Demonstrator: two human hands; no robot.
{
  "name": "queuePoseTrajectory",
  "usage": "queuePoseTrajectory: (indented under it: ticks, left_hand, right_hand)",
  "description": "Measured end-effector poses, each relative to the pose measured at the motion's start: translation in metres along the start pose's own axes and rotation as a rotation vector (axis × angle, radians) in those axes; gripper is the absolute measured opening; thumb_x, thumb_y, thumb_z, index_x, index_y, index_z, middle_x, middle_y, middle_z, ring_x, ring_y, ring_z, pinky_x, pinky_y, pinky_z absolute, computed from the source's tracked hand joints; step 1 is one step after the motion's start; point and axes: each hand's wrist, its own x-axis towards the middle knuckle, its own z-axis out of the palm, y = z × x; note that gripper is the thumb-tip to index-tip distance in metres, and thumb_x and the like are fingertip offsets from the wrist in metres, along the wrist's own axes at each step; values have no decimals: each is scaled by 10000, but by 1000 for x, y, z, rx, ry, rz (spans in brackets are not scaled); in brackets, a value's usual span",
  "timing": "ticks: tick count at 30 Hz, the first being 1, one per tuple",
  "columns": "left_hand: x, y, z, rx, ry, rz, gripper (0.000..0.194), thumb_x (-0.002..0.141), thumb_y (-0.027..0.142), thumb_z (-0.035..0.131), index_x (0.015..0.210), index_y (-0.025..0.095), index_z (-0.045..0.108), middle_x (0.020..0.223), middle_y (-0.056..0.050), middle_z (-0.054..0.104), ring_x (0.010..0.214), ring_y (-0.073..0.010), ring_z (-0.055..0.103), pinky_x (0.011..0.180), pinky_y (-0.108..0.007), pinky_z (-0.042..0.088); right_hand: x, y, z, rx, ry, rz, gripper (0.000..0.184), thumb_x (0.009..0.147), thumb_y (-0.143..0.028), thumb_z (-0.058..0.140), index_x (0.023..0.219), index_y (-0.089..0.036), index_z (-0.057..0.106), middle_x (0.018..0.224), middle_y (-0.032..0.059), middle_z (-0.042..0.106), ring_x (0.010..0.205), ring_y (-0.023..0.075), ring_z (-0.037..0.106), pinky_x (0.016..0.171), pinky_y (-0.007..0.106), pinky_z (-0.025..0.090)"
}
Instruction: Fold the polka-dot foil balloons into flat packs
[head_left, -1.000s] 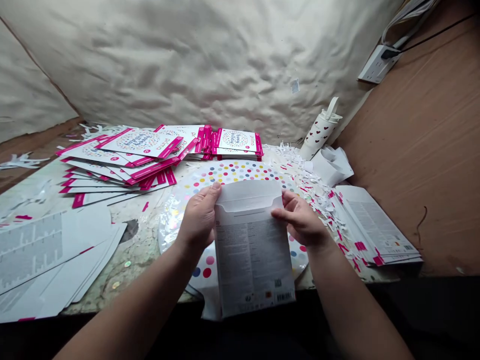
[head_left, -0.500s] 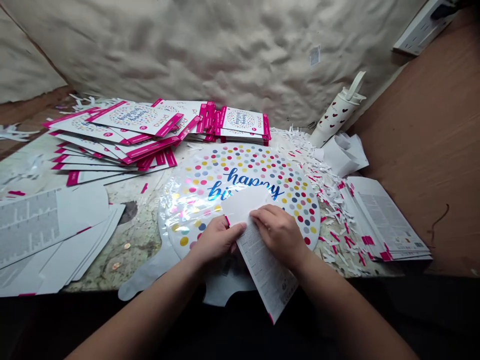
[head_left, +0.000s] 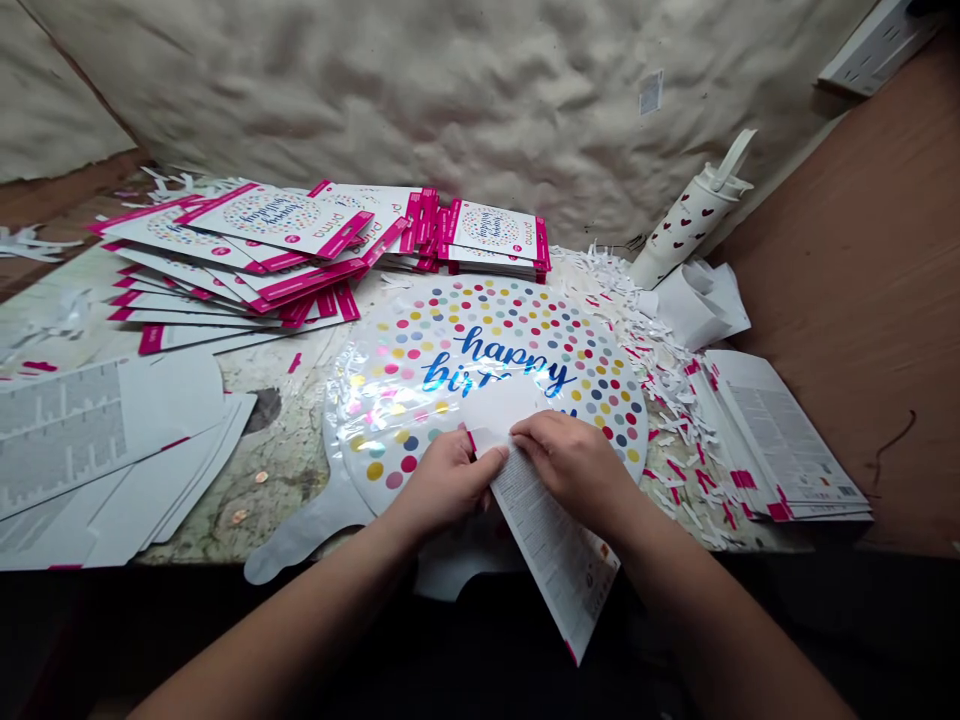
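A printed card sleeve [head_left: 551, 530] with a white flap at its top is held between both hands, tilted over the table's front edge. My left hand [head_left: 454, 475] grips its left edge, thumb on the front. My right hand [head_left: 574, 460] pinches it near the base of the flap, fingers bent close together. Under the hands lies a round, flat foil balloon [head_left: 405, 350] with coloured dots and blue "happy birthday" lettering, partly hidden by the hands and the sleeve. Its pale tail [head_left: 300, 530] hangs toward the front edge.
Pink-and-white balloon packets [head_left: 270, 225] are piled at the back left, with a neater stack [head_left: 495, 235] beside them. Unfolded cards [head_left: 172, 450] lie left; folded sleeves [head_left: 787, 430] lie right. Paper scraps [head_left: 675, 390] and a heart-patterned tumbler [head_left: 686, 225] are also on the right.
The view has shifted slightly, so everything sits a little to the right. Both hands keep their grip on the card sleeve, with its lower end now a bit lower in the picture.
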Motion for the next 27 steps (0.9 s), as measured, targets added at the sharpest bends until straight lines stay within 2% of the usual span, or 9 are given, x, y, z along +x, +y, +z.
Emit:
queuePoseTrajectory:
  ticks: [5,8,10,13,15,19,22,26,27]
  left_hand:
    - [1,3,2,83,2,50,269,774,337,528,581,157,477,467,43,474,430,-78,441,403,-166,304]
    - [1,5,1,61,-10,44,228,764,313,529,601,158,495,463,41,499,410,-84,461,390,-168,321]
    - [2,4,-4,28,-5,-1,211,767,324,530,641,156,527,460,30,533,392,-98,484,379,-178,349]
    - [6,-1,-13,-33,55,-38,194,765,330,548,712,145,571,464,18,561,378,-104,491,373,-186,372]
    - [10,-6,-13,-87,127,-53,195,764,316,552,712,131,586,449,11,555,373,-102,483,375,-187,377]
    - [7,-4,3,-205,198,-40,255,789,340,547,727,100,603,504,-39,601,455,-127,558,476,-218,460]
    - [-3,6,1,-54,92,179,319,782,379,600,958,113,589,759,-78,669,671,-176,637,633,-283,523]
    - [-14,11,-42,552,593,773,625,699,305,712,1250,207,432,1296,-141,474,1197,-297,444,928,-450,432]
    - [-16,8,-54,702,626,883,584,716,271,696,1246,228,454,1350,-128,428,1270,-308,357,1001,-492,350]
  right_hand:
    - [2,-26,0,-365,-79,-104,179,789,-44,435,734,-150,567,724,69,584,653,185,526,563,277,366]
    - [6,-14,-7,-440,-60,-112,157,797,-80,430,738,-159,552,735,71,578,656,184,514,558,272,357]
    - [4,16,-24,-488,-28,112,159,812,-101,419,766,-149,563,755,77,593,659,176,532,580,268,376]
    - [-9,68,-57,-620,-11,731,204,814,-125,408,858,-92,605,826,147,629,721,235,595,614,313,421]
    - [-21,79,-66,-597,-6,863,289,825,-193,432,1031,-68,591,998,198,622,886,305,605,690,376,459]
    - [-33,30,-30,-341,-13,222,714,754,-394,578,1359,-96,342,1361,161,427,1222,305,425,944,402,422]
    - [-27,-2,1,-334,145,9,577,776,-188,496,1334,-84,393,1315,166,480,1180,293,469,946,416,428]
    - [-16,20,6,-130,360,-218,429,801,-72,437,1204,-170,547,1135,121,601,1069,234,551,922,405,457]
    - [-16,28,5,-75,374,-265,393,815,-98,458,1182,-188,564,1122,117,601,1062,233,554,917,417,461]
